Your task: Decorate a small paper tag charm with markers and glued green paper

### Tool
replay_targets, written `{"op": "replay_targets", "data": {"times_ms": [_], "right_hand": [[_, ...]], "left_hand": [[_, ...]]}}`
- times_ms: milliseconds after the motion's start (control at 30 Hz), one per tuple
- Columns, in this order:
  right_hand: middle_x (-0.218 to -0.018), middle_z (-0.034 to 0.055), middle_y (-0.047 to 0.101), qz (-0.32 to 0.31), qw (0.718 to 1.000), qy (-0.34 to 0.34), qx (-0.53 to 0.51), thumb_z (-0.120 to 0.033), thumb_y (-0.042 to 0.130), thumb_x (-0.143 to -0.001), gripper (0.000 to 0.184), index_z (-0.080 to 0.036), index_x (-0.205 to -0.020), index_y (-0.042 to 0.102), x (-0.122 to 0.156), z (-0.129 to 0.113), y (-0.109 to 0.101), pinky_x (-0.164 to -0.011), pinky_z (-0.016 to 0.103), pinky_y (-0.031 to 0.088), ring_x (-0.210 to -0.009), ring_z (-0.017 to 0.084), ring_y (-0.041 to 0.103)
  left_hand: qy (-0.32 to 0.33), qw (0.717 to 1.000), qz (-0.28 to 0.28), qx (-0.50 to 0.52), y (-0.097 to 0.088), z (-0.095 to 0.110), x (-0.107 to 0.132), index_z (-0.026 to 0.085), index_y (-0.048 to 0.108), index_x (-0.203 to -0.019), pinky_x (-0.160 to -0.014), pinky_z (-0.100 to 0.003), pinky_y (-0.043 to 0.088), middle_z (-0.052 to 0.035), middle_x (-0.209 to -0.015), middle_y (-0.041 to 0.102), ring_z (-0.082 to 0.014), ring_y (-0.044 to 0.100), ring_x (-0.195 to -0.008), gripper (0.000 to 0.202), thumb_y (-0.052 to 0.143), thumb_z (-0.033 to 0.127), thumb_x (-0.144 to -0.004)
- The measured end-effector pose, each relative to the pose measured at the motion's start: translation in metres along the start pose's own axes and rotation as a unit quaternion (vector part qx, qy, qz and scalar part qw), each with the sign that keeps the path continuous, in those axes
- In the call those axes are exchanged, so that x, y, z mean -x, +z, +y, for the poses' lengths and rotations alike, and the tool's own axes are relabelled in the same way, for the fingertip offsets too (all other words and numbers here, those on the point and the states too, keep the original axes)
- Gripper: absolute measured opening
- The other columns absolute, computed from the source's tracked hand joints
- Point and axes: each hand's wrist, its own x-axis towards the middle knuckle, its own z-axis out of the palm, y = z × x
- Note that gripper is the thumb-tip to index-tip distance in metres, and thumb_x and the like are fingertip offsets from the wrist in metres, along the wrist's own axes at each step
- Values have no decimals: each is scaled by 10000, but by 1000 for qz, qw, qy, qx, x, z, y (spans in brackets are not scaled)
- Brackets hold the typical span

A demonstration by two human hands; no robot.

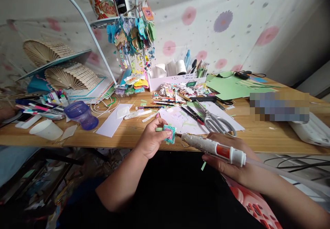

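Between the thumb and fingers of my left hand (152, 138) is a small teal-and-pink patterned square piece (169, 134), with pale green bits sticking out at its edges. My right hand (227, 168) is wrapped around a white hot glue gun (203, 145), a long translucent glue stick (260, 166) trailing from its back end. The gun's tip points left at the right edge of the square; whether they touch I cannot tell. A narrow green paper strip (203, 166) hangs by my right fingers. Just beyond my hands, scissors (219, 122) lie on white paper (177, 120).
Pens and pencils (165, 102) and a heap of paper cut-outs (180, 89) lie mid-table. On the left are a purple cup (81, 115), a white cup (46, 130) and wooden stick fans (74, 76). Green sheets (229, 86) lie at right. Colourful ornaments (132, 33) hang from a rack.
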Motion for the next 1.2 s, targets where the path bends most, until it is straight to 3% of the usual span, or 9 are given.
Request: {"op": "replay_targets", "data": {"times_ms": [200,333,533,700,867,967,1100,1200], "right_hand": [[-666,-2,547,-21,999,25,-1,-348,510,-889,211,-228,-717,519,0,2,0,-532,295,436,-574,149,541],[-668,5,584,-15,999,30,-9,-372,530,-875,194,-232,-753,585,0,4,2,-512,297,452,-569,161,567],[-725,30,680,56,990,75,-102,-447,623,-804,192,-265,-820,682,7,9,2,-546,337,510,-653,226,638],[-870,58,709,188,933,148,-268,-421,653,-785,225,-260,-940,676,6,14,28,-618,378,550,-779,268,677],[-907,61,680,235,880,190,-367,-375,657,-804,197,-240,-942,621,-19,11,67,-744,414,538,-876,263,658],[-858,35,645,248,881,166,-368,-341,671,-795,179,-243,-904,568,-32,6,75,-771,404,521,-821,230,632],[-738,1,553,252,894,155,-336,-303,651,-799,161,-242,-819,503,-39,-5,69,-613,333,493,-666,180,550],[-713,-7,524,254,906,154,-301,-285,638,-794,159,-237,-799,486,-41,-10,64,-590,321,475,-636,167,516]], "left_hand": [[41,996,-25,-79,-7,1,0,171,549,-754,-529,-191,403,7,-774,569,-73,487,-591,283,781,180,-592],[62,991,-12,-122,-10,1,0,167,574,-729,-552,-194,406,-8,-780,574,-107,521,-659,252,772,149,-574],[52,991,20,-120,-7,2,0,172,577,-700,-558,-207,418,21,-676,566,-115,536,-615,268,779,135,-527],[52,995,45,-74,0,-3,3,175,571,-711,-536,-199,411,10,-718,582,-103,530,-606,290,802,165,-536],[74,994,47,-58,10,-10,6,179,559,-735,-572,-199,423,13,-730,587,-99,523,-633,274,793,197,-593],[91,992,46,-75,13,-12,8,181,556,-759,-586,-197,422,24,-718,570,-94,515,-635,255,773,200,-627],[94,990,42,-91,14,-13,9,182,542,-768,-588,-196,417,27,-726,562,-92,505,-638,242,751,189,-645],[92,990,42,-103,13,-13,10,185,543,-762,-578,-194,409,30,-706,562,-90,494,-623,233,744,180,-642]]}}
